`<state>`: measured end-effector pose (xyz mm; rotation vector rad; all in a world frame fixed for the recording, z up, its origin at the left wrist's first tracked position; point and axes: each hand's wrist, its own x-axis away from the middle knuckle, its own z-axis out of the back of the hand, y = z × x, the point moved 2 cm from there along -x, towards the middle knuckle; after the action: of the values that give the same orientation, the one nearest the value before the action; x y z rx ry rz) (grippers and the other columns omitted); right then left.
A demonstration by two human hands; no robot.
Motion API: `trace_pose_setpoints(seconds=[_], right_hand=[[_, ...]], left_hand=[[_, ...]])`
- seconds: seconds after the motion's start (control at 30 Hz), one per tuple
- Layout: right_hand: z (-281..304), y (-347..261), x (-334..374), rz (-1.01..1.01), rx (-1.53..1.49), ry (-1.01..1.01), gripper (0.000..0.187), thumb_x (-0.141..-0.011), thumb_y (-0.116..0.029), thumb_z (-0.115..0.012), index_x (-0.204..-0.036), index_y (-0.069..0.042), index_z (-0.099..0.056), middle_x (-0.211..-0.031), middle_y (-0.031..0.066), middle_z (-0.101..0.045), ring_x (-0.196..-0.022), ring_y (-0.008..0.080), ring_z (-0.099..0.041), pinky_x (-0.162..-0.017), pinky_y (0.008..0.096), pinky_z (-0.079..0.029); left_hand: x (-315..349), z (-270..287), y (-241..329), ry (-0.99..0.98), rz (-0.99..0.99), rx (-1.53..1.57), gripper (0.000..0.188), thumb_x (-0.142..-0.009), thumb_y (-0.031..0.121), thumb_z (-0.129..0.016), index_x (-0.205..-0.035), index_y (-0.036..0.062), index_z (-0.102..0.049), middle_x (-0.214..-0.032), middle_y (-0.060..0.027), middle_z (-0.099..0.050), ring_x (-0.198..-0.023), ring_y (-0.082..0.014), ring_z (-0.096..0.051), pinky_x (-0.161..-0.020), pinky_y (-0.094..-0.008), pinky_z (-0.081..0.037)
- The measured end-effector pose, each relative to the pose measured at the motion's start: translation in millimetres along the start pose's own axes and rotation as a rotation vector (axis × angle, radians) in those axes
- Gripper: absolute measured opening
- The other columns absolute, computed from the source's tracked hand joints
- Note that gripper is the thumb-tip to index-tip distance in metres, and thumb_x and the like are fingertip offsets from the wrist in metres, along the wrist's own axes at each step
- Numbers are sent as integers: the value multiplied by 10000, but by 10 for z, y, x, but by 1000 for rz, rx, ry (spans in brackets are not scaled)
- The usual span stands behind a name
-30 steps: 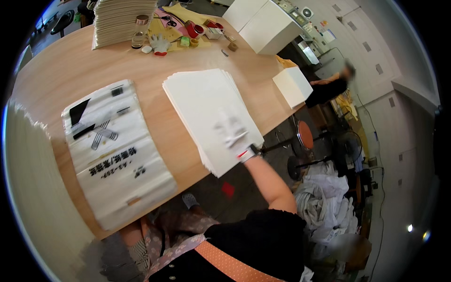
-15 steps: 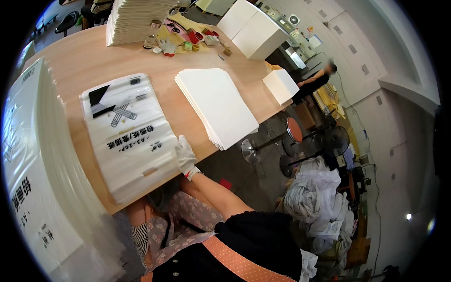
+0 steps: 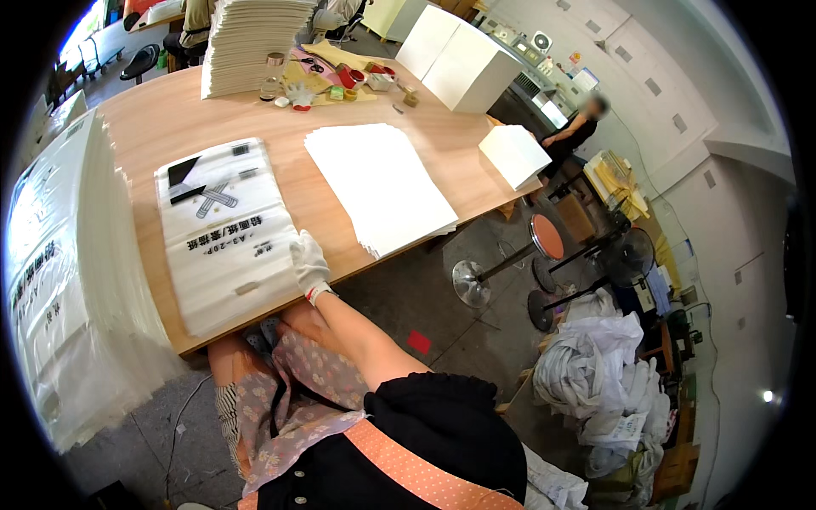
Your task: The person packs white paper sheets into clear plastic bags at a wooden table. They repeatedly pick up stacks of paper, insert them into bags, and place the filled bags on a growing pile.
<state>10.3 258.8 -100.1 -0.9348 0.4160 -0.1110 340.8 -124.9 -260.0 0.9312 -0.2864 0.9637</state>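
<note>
My right hand (image 3: 309, 262) wears a white glove with a red line at the cuff. It rests by the right edge of a stack of clear plastic bags (image 3: 229, 276), its fingers laid flat there and touching the edge. The bags lie on the wooden table (image 3: 280, 119) and carry black print, with drawn pencils near the top. To the right of that hand, slightly fanned, lies a stack of white paper sheets (image 3: 378, 183). My left hand is out of the picture.
A tall pile of plastic-wrapped packs (image 3: 64, 280) fills the left side. At the back are a tall paper stack (image 3: 255, 42), scissors, tape rolls, a glove (image 3: 299, 95) and white blocks (image 3: 459, 55). A stool (image 3: 546, 236) and white sacks (image 3: 586, 357) stand right, with another person (image 3: 574, 136) beyond.
The view has shifted a little, showing more floor at the lower left. My right hand stays by the bags' right edge.
</note>
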Motion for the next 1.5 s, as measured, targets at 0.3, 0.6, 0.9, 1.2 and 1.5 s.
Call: trace_pose_setpoints(seconds=[0.3,0.6,0.9,1.2,1.5], right_hand=[[606,31,1274,114,-281,-244,373,-919,-188,-554,-1215,33,-506,-1184,182,-565,-1107,298,-540,-977,365,-409],[1048,10,1478,252,121,-335,159,-827,-190,-564,-877,-47,-615,-914,186,-613,-916,376,-571,-800,429,-460],[1689,357,1239,-148,572,-848,558,-877,-567,-441,-1210,-132,-550,-1163,150,-606,-1071,332,-572,-894,397,-451],[747,478,1447,-204,289,-788,630,-851,-589,-461,-1257,-112,-526,-1183,176,-589,-1101,348,-555,-923,397,-432],[944,-55,1357,412,-108,-302,185,-817,-87,-641,-980,0,-627,-874,143,-630,-855,295,-597,-780,364,-473]], left_hand=[[125,417,-546,-36,-233,-303,457,-912,394,-423,-1183,31,-485,-1004,-243,-615,-887,-384,-618,-714,-453,-474],[523,142,1667,-159,-729,-430,332,-855,269,-546,-1078,23,-558,-1006,-179,-604,-919,-329,-582,-792,-380,-445],[1163,370,1748,156,-1016,6,259,-798,121,-607,-1029,17,-551,-1043,-141,-557,-927,-313,-550,-813,-387,-437],[1236,-150,1603,11,-1105,-387,286,-724,278,-653,-919,79,-588,-1014,-114,-554,-1016,-299,-491,-918,-476,-280],[809,394,1569,388,-956,-120,275,-769,136,-588,-1018,19,-565,-939,-161,-566,-937,-340,-547,-890,-451,-412]])
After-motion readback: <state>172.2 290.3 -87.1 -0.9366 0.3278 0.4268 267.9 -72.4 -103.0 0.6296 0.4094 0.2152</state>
